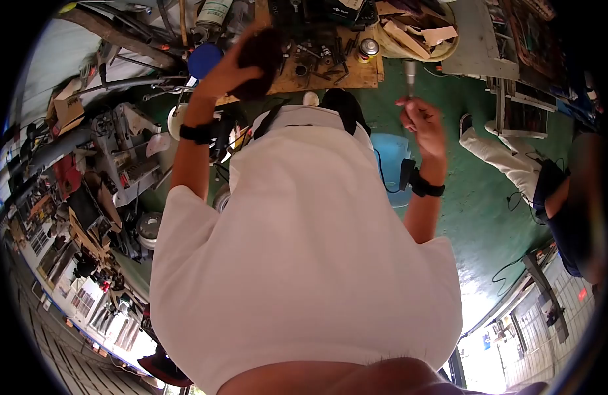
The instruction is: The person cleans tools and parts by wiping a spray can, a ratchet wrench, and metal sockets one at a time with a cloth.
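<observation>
My left hand (235,72) is closed on a dark reddish-brown object (259,64), blurred, held above the left edge of the wooden board (360,80). Over the green floor to the right of the board, my right hand (422,122) is wrapped round a tool with a silvery cylindrical end (410,71) that points away from me. Small dark metal parts and tools (317,59) lie scattered on the board between my hands. A small can (368,49) stands near the board's right edge.
A round basin (442,54) with cardboard pieces stands beyond my right hand. Another person (508,155) is at the right. A light blue object (391,164) is below my right hand. Shelves and clutter line the left. A blue round lid (204,61) is beside my left hand.
</observation>
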Tool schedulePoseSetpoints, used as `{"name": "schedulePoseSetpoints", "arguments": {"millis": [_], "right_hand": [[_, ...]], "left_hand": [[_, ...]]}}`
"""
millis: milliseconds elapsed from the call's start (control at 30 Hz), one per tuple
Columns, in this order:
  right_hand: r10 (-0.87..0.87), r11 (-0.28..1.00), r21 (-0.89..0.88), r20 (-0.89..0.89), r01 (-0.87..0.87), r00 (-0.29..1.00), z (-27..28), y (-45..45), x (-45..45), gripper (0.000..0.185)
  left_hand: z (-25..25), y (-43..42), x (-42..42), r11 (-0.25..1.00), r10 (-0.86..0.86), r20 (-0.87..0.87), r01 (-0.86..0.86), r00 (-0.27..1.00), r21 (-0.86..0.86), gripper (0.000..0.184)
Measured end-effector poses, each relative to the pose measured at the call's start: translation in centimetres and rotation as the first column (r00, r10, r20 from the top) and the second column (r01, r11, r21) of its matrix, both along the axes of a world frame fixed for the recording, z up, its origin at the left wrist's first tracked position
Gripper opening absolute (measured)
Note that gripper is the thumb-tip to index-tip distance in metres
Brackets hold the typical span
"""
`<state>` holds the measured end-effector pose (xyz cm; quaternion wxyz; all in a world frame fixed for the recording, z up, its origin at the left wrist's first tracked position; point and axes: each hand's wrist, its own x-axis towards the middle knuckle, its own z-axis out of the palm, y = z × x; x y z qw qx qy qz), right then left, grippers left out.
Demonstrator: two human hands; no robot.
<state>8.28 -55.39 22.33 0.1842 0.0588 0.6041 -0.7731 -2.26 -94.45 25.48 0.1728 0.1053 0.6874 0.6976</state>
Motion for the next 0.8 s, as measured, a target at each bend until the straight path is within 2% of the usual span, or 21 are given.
{"name": "schedulePoseSetpoints", "arguments": {"millis": [33, 67, 100, 167, 200, 267, 400, 467, 500, 567, 633, 667, 700, 800], "right_hand": [[0.048, 0.998, 0.046, 0.012, -0.048, 0.999, -0.6, -0.6, -0.2, 0.028], [0.094, 0.991, 0.09, 0.024, -0.096, 0.995, -1.1, -1.3, -0.4, 0.028], [0.095, 0.991, 0.088, 0.023, -0.097, 0.995, -1.6, -2.2, -0.5, 0.028], [0.226, 0.95, 0.209, 0.047, -0.231, 0.973, -2.5, -4.1, -0.9, 0.027], [0.229, 0.95, 0.209, 0.047, -0.233, 0.972, -3.4, -4.7, -0.9, 0.027], [0.426, 0.869, 0.216, 0.134, -0.446, 0.895, -4.9, -5.8, -1.4, 0.026], [0.533, 0.781, 0.276, 0.172, -0.56, 0.828, -5.1, -7.8, -2.8, 0.029], [0.676, 0.66, 0.355, 0.102, -0.662, 0.729, -5.3, -8.6, -3.6, 0.027], [0.668, 0.662, 0.366, 0.109, -0.655, 0.736, -5.6, -8.9, -4.3, 0.027], [0.81, 0.485, 0.493, 0.059, -0.722, 0.584, -6.5, -9.1, -5.2, 0.031], [0.807, 0.518, 0.494, -0.013, -0.698, 0.59, -8.0, -9.3, -5.5, 0.035], [0.803, 0.496, 0.464, 0.077, -0.734, 0.592, -7.5, -9.5, -6.1, 0.034], [0.8, 0.498, 0.469, 0.075, -0.729, 0.595, -7.9, -9.7, -6.4, 0.034], [0.802, 0.464, 0.511, 0.105, -0.724, 0.588, -9.6, -9.6, -6.9, 0.031]], "left_hand": [[-1.1, 0.2, -0.2, 0.972, -0.202, -0.067, 0.191, 0.977, -0.137, 0.072], [-2.3, 0.5, -0.2, 0.889, -0.403, -0.104, 0.361, 0.909, -0.283, 0.064], [-3.7, 0.9, -0.1, 0.889, -0.402, -0.105, 0.36, 0.91, -0.285, 0.064], [-6.0, 1.8, 0.2, 0.749, -0.549, -0.095, 0.438, 0.831, -0.496, 0.049], [-6.2, 2.3, 0.5, 0.751, -0.547, -0.095, 0.436, 0.832, -0.496, 0.049], [-6.3, 3.2, 1.2, 0.637, -0.534, 0.113, 0.487, 0.838, -0.597, 0.037], [-7.4, 3.3, 2.7, 0.684, -0.491, 0.16, 0.493, 0.856, -0.537, 0.034], [-8.2, 3.1, 3.1, 0.753, -0.507, 0.057, 0.474, 0.86, -0.456, 0.035], [-8.2, 3.0, 3.2, 0.755, -0.516, 0.048, 0.48, 0.856, -0.447, 0.035], [-8.1, 2.6, 3.9, 0.722, -0.554, 0.078, 0.525, 0.829, -0.451, 0.034], [-9.8, 2.4, 4.6, 0.703, -0.599, 0.067, 0.564, 0.798, -0.433, 0.034], [-10.5, 2.5, 4.7, 0.692, -0.617, 0.03, 0.56, 0.787, -0.455, 0.034], [-10.8, 2.9, 4.5, 0.694, -0.63, 0.007, 0.567, 0.776, -0.444, 0.034], [-11.4, 3.0, 4.8, 0.631, -0.638, 0.084, 0.581, 0.766, -0.514, 0.034]]}}
